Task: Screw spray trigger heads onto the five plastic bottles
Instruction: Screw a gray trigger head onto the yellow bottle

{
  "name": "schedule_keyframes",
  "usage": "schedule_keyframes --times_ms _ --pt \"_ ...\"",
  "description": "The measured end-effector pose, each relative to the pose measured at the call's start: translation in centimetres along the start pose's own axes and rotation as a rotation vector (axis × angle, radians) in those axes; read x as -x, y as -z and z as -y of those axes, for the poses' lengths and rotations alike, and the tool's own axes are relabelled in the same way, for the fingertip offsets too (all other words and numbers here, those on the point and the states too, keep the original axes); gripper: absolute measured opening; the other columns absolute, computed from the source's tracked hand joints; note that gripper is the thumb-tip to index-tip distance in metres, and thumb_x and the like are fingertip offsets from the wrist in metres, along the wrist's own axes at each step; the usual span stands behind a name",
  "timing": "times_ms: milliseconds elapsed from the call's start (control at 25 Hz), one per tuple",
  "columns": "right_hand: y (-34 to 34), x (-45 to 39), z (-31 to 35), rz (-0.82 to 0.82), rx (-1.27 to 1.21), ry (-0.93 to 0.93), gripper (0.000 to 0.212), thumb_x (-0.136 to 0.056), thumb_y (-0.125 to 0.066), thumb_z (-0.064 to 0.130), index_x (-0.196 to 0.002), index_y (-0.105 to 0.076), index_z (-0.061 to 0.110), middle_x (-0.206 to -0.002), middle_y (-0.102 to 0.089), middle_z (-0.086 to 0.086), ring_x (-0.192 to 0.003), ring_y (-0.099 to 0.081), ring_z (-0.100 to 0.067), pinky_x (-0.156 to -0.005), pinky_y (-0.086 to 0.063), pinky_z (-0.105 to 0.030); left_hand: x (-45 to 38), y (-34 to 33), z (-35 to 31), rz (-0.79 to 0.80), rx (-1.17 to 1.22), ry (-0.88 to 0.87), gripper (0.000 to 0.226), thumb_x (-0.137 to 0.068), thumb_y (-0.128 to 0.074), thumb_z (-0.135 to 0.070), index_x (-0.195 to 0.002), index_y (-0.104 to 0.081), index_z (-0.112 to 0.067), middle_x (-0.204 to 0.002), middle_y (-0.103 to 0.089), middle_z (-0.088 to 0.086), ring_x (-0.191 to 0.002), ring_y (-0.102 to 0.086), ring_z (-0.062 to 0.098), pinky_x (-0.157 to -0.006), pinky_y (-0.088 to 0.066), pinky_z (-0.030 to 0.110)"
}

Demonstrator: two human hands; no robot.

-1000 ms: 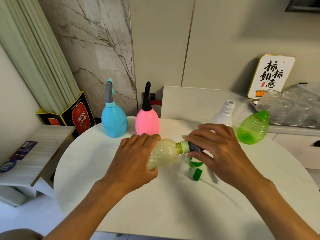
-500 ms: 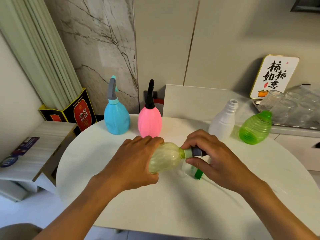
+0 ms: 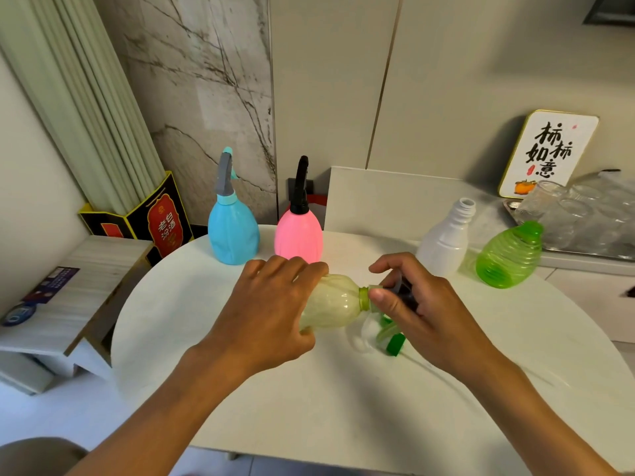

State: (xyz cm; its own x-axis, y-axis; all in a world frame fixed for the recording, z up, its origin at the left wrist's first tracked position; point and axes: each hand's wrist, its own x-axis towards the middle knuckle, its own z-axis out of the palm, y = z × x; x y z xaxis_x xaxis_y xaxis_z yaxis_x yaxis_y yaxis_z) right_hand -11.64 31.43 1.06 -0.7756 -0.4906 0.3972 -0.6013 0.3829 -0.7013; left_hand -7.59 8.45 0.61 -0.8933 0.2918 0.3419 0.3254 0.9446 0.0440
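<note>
My left hand point(image 3: 268, 310) grips a pale yellow bottle point(image 3: 338, 300) held sideways above the round white table point(image 3: 206, 365). My right hand point(image 3: 419, 310) curls round a dark trigger head point(image 3: 403, 290) at the bottle's neck. A green and clear trigger head point(image 3: 388, 340) lies on the table under my right hand. The blue bottle point(image 3: 233, 231) and the pink bottle point(image 3: 298, 235) stand at the back with trigger heads on. A white bottle point(image 3: 445, 245) stands open-necked at the right. A green bottle point(image 3: 507, 257) leans beside it.
A red and black box point(image 3: 165, 221) stands behind the table at the left, beside a low wooden shelf point(image 3: 68, 297). A counter at the right holds a tray of glasses point(image 3: 577, 218) and a sign with characters point(image 3: 548, 152).
My right hand has turned on the trigger head at the yellow bottle's neck, thumb now at the collar. The bottle stays in my left hand.
</note>
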Motion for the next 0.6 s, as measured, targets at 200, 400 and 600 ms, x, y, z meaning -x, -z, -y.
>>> schedule_keyframes --times_ms 200,400,600 --pt "0.15 0.12 -0.21 0.079 -0.014 -0.038 0.047 -0.085 -0.069 0.037 -0.121 -0.041 0.049 -0.102 -0.053 0.017 -0.083 -0.058 -0.009 -0.066 -0.046 -0.012 -0.21 0.05 -0.25 -0.006 -0.045 0.016 0.083 -0.053 -0.087 -0.042 -0.126 -0.058 -0.016 -0.111 -0.069 0.005 -0.096 -0.064 0.027 -0.082 -0.052 0.044" --pt "0.07 0.00 -0.07 0.056 -0.079 -0.106 0.032 -0.088 -0.056 0.057 -0.116 -0.044 0.047 -0.084 -0.061 0.010 -0.064 -0.055 -0.007 -0.058 -0.043 -0.016 -0.24 0.03 -0.41 -0.046 -0.091 0.000 0.083 -0.049 -0.092 -0.037 -0.123 -0.063 -0.012 -0.110 -0.070 0.011 -0.095 -0.066 0.031 -0.083 -0.053 0.049" --pt "0.04 0.07 0.44 0.067 -0.139 -0.143 0.042 -0.084 -0.066 0.043 -0.119 -0.043 0.049 -0.089 -0.055 0.014 -0.071 -0.056 -0.013 -0.063 -0.052 -0.030 -0.26 0.06 -0.36 -0.046 -0.066 0.019 0.083 -0.050 -0.093 -0.036 -0.123 -0.063 -0.011 -0.110 -0.070 0.012 -0.095 -0.066 0.032 -0.083 -0.054 0.049"
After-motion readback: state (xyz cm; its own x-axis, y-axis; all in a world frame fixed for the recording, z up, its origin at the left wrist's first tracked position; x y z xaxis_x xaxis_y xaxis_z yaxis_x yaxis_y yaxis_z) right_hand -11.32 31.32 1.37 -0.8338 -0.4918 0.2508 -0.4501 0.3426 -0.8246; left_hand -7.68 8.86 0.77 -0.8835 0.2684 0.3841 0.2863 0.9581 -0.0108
